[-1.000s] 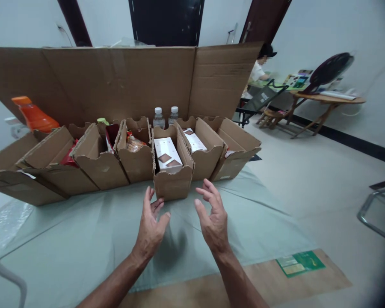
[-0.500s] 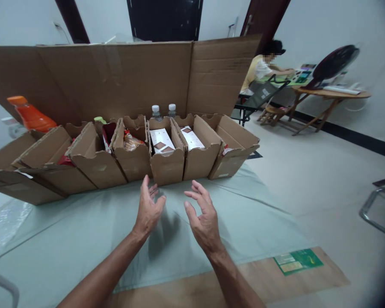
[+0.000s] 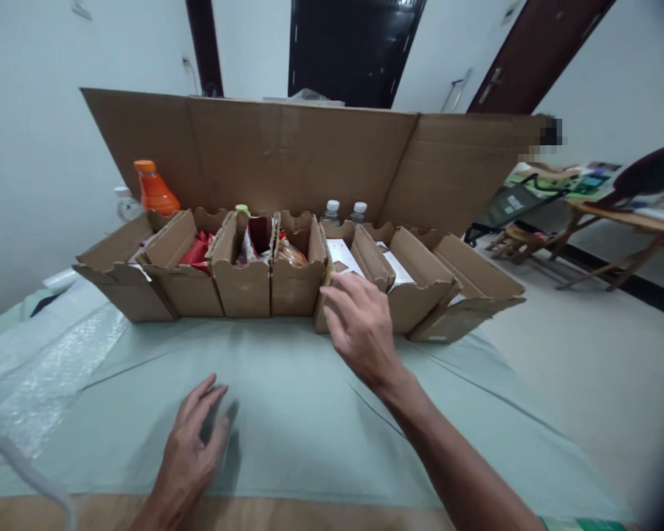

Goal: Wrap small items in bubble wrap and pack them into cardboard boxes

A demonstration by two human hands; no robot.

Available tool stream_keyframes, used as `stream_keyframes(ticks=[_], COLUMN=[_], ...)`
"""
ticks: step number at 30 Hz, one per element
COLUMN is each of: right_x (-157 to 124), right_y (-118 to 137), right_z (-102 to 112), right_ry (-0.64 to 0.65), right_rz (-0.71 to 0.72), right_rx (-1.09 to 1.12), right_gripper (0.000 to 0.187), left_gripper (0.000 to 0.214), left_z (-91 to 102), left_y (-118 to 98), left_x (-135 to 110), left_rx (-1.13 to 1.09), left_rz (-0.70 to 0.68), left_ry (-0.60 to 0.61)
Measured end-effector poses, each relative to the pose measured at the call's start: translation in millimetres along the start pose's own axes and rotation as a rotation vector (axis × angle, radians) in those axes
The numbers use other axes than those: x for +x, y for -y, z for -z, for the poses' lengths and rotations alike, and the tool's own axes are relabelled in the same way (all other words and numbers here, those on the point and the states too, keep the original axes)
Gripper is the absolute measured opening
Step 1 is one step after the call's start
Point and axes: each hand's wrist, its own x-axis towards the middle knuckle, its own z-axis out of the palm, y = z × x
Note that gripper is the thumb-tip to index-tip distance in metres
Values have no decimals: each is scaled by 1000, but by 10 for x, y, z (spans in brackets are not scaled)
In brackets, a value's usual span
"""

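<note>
My right hand (image 3: 361, 324) is raised in front of a cardboard bin that holds a white box (image 3: 343, 256); its fingers are apart and it holds nothing. Whether the fingertips touch the bin I cannot tell. Low over the pale green cloth (image 3: 277, 413) is my left hand (image 3: 191, 442), fingers spread, nothing in them. A row of cardboard bins (image 3: 243, 291) stands along the back of the cloth. One contains a clear bag of orange-brown food (image 3: 291, 252), another red packets (image 3: 198, 251), another a dark red and white bag (image 3: 254, 240). A second white box (image 3: 397, 264) lies in the bin further right.
Behind the bins stands a tall cardboard panel (image 3: 304, 155). An orange bottle (image 3: 156, 190) and white-capped bottles (image 3: 332, 212) poke up there. Bubble wrap (image 3: 71, 369) lies at the left. A grey curved tube (image 3: 27, 472) is near the front left. A person sits beyond the panel at right.
My right hand has moved forward to the bins. My left hand has gone down and left, away from them. The view has turned left.
</note>
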Motion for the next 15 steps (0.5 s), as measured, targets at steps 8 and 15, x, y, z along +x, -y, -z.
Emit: stream_keyframes(ticks=[8, 15], right_x=[1007, 230], right_y=[50, 565], right_z=[-536, 135], right_ry=[445, 383], right_rz=[51, 180], right_rx=[-295, -252], right_gripper=[27, 29], left_gripper=[27, 28], left_z=[-112, -9], left_y=[81, 23], left_x=[-32, -25], left_rx=[56, -43], left_rz=[-269, -169], left_ry=[-221, -209])
